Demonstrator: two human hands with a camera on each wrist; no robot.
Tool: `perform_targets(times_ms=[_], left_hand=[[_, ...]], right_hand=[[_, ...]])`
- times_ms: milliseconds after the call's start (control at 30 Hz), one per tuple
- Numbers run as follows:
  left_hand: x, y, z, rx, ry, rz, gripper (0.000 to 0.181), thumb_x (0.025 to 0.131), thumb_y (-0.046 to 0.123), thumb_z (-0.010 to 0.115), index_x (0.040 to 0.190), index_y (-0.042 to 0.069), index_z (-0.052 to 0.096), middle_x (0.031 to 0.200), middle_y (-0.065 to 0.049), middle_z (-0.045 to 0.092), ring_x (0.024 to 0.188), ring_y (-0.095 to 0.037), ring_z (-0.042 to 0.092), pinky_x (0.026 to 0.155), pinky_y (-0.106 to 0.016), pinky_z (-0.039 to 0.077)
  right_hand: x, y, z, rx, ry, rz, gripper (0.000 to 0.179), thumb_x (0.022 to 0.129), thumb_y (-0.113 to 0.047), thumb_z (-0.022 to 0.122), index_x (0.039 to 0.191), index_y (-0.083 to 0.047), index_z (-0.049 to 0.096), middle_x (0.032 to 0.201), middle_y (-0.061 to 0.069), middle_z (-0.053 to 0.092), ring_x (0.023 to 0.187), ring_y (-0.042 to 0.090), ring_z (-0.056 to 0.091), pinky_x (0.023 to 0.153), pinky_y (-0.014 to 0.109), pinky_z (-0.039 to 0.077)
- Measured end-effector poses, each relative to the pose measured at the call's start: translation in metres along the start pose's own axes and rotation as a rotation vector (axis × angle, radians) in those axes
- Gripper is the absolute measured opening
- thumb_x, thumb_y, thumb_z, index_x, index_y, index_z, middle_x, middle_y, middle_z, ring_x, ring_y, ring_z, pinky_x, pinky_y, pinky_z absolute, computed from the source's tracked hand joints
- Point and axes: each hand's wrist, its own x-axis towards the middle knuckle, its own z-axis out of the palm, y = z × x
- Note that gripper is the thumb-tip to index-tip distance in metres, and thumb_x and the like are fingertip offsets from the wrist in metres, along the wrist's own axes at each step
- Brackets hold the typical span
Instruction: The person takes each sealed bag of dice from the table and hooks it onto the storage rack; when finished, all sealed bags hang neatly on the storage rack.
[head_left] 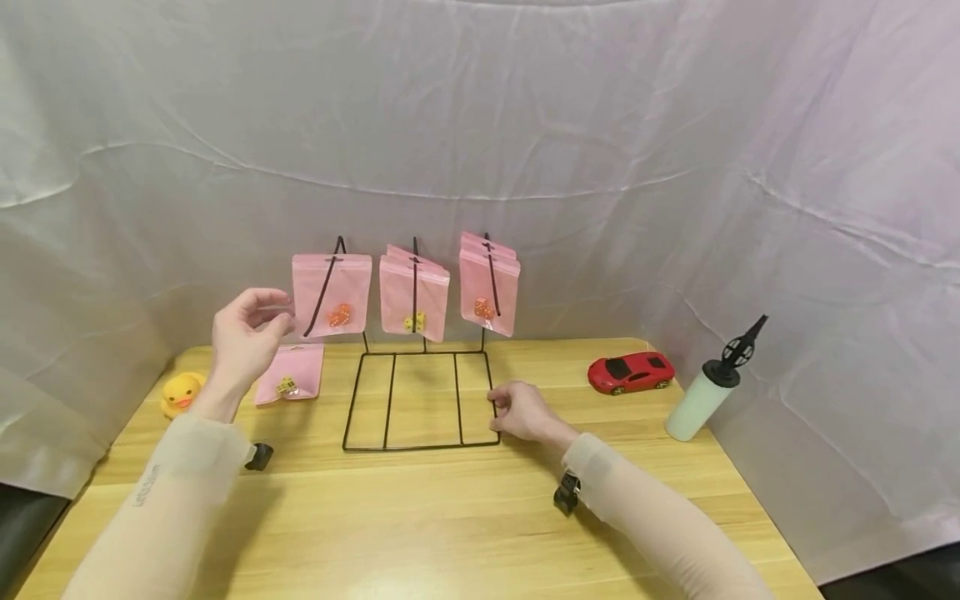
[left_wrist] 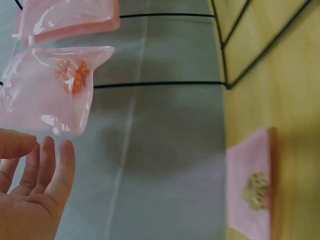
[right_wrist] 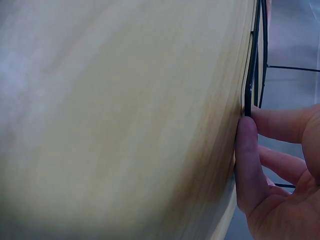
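A black wire display rack (head_left: 420, 447) stands on the table with pink zip bags hung on its three hooks. My right hand (head_left: 525, 412) pinches the right side wire of its base between thumb and fingers; the right wrist view shows the thumb (right_wrist: 247, 165) against the wire. Raised at the left, my left hand (head_left: 243, 337) has its fingers loosely bent, with nothing in them. Its fingertips are right by the left hanging bag (head_left: 315, 287), which has orange dice in it. Below that hand, another pink bag (head_left: 303, 367) with yellow dice lies on the table.
The middle bags (head_left: 397, 296) hold yellow dice, the right bags (head_left: 506, 283) orange ones. A yellow rubber duck (head_left: 180, 393) sits at the far left. On the right are a red toy car (head_left: 633, 372) and a pale hand pump (head_left: 693, 408) with a black nozzle. Grey cloth hangs behind.
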Motion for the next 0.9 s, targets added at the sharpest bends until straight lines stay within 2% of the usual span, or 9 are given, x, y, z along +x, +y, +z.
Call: perform_targets(times_ms=[100,200,267,333,433,500,600,800,900], left_hand=[[-0.004,-0.011,-0.007,0.061,-0.022,-0.068,0.026,0.105,0.001,0.068,0.131,-0.001,0.07,0.105,0.025,0.072,0.088,0.013,0.071,0.08,-0.005,0.061],[-0.008,-0.026,-0.01,0.168,-0.083,-0.152,0.034,0.107,0.008,0.069,0.139,-0.002,0.068,0.121,-0.001,0.081,0.089,0.009,0.07,0.078,-0.006,0.06],[-0.009,-0.036,-0.009,0.246,-0.154,-0.201,0.043,0.108,0.012,0.069,0.147,-0.003,0.065,0.138,-0.02,0.076,0.102,-0.005,0.075,0.084,-0.01,0.06],[-0.008,-0.046,-0.006,0.331,-0.229,-0.223,0.05,0.108,0.016,0.068,0.153,-0.005,0.06,0.152,-0.031,0.066,0.117,-0.026,0.076,0.096,-0.023,0.063],[-0.007,-0.059,0.0,0.443,-0.291,-0.234,0.056,0.106,0.02,0.067,0.156,-0.004,0.058,0.156,-0.033,0.062,0.138,-0.049,0.065,0.111,-0.05,0.059],[-0.006,-0.066,0.003,0.511,-0.3,-0.23,0.059,0.103,0.021,0.068,0.156,-0.003,0.058,0.157,-0.034,0.061,0.136,-0.053,0.062,0.113,-0.062,0.054],[-0.004,-0.077,0.008,0.565,-0.298,-0.251,0.062,0.1,0.02,0.067,0.158,-0.001,0.057,0.156,-0.036,0.06,0.129,-0.053,0.06,0.112,-0.065,0.051],[-0.002,-0.093,0.014,0.634,-0.305,-0.3,0.064,0.096,0.022,0.067,0.153,-0.007,0.059,0.153,-0.04,0.059,0.144,-0.06,0.048,0.124,-0.069,0.036],[0.001,-0.103,0.015,0.675,-0.318,-0.314,0.063,0.094,0.025,0.068,0.148,-0.008,0.061,0.148,-0.039,0.062,0.143,-0.06,0.047,0.119,-0.069,0.036]], right_hand=[[0.0,0.0,0.0,0.006,-0.002,0.0,0.053,0.087,-0.004,0.093,0.138,-0.003,0.077,0.124,0.014,0.079,0.097,0.014,0.075,0.099,0.042,0.068],[0.0,0.001,0.0,0.006,-0.003,0.001,0.053,0.086,-0.004,0.093,0.137,-0.003,0.077,0.124,0.014,0.079,0.097,0.014,0.075,0.099,0.042,0.069],[0.001,0.0,0.0,0.005,0.0,0.002,0.053,0.086,-0.004,0.093,0.137,-0.003,0.077,0.123,0.014,0.079,0.096,0.014,0.075,0.099,0.041,0.068],[0.001,0.001,0.001,-0.001,0.002,0.003,0.054,0.085,-0.004,0.094,0.137,-0.003,0.078,0.122,0.014,0.079,0.095,0.014,0.075,0.098,0.041,0.069],[0.001,0.001,0.001,-0.005,0.001,0.003,0.055,0.084,-0.003,0.095,0.137,-0.003,0.078,0.121,0.014,0.079,0.093,0.013,0.075,0.096,0.04,0.069],[0.001,0.001,0.001,-0.006,-0.001,0.001,0.056,0.084,-0.004,0.095,0.137,-0.003,0.078,0.12,0.014,0.079,0.093,0.013,0.076,0.096,0.04,0.069],[0.001,0.002,0.002,-0.002,-0.01,-0.009,0.056,0.084,-0.003,0.095,0.137,-0.003,0.078,0.12,0.014,0.08,0.093,0.013,0.076,0.096,0.04,0.069],[0.001,0.003,0.001,0.006,-0.006,-0.016,0.054,0.084,-0.002,0.094,0.136,-0.002,0.078,0.119,0.014,0.079,0.091,0.013,0.076,0.092,0.038,0.069],[0.002,0.003,0.001,0.014,-0.002,-0.007,0.054,0.084,-0.001,0.094,0.136,-0.002,0.078,0.119,0.014,0.079,0.091,0.012,0.076,0.091,0.036,0.069]])
